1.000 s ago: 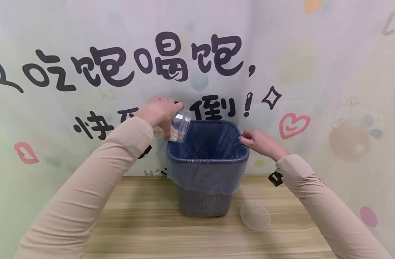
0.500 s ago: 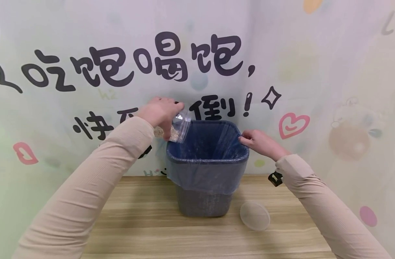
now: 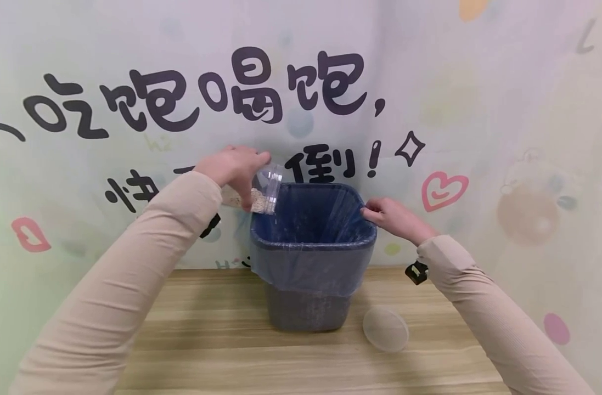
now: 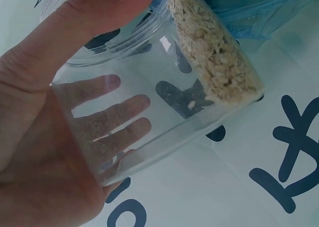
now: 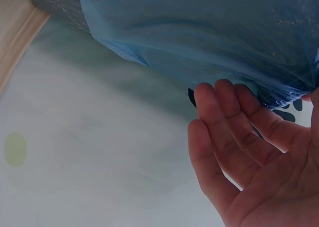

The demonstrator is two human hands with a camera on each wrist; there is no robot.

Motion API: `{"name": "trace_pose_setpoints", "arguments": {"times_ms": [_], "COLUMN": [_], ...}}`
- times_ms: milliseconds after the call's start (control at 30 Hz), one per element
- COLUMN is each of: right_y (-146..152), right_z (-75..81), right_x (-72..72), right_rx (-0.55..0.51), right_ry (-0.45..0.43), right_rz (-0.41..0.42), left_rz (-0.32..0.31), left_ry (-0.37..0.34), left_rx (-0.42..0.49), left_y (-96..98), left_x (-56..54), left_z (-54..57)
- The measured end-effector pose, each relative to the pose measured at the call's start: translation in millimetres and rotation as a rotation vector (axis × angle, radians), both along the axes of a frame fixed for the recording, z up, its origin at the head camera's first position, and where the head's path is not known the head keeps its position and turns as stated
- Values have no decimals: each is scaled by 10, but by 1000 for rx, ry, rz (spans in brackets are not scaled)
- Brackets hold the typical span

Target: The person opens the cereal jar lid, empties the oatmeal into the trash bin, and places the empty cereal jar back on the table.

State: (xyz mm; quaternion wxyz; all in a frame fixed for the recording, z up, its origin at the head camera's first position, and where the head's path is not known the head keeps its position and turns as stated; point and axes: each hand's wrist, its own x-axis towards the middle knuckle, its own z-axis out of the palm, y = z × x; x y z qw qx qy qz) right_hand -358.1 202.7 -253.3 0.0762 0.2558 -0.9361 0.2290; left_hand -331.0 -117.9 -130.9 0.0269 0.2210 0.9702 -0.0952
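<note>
My left hand (image 3: pixel 234 167) grips a clear plastic jar (image 3: pixel 268 178) from above and behind, thumb across its side near the threaded mouth. The jar lies tilted sideways, its open mouth at the left rim of a blue trash bin (image 3: pixel 315 246). In the left wrist view, pale dry flakes (image 4: pixel 219 62) are banked along the jar's lower side toward the mouth. Small specks show below the mouth, over the bin. A thin blue bag (image 5: pixel 174 38) lines the bin and folds over its rim. My right hand (image 3: pixel 394 219) pinches the bin's right rim, its other fingers extended outside the bag.
A round translucent lid (image 3: pixel 386 329) lies on the wood-grain table (image 3: pixel 221 351), to the right of the bin's base. Close behind the bin rises a pale wall covering (image 3: pixel 478 82) with large black lettering and coloured shapes.
The jar and left hand have shifted slightly left against the bin, and the flakes sit nearer the mouth. Specks now show below it. My right hand keeps its place on the rim.
</note>
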Motion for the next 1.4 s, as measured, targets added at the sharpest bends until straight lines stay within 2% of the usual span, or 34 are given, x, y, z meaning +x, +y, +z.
{"name": "trace_pose_setpoints", "arguments": {"times_ms": [267,500,667,1400], "right_y": [-24,-31,-22,-1], "right_z": [28,43,32,0], "right_x": [-17,-3,-8,-4], "right_rx": [-4,-10,-12,-21], "right_ry": [-18,-26,-21,-21], "right_rz": [4,7,13,12], "left_rz": [8,7,31,47], "left_ry": [13,19,19,91], "left_rx": [16,5,8,-140], "left_y": [-116,-138,-125,50], "left_x": [20,60,72,115], "left_z": [27,42,32,3]}}
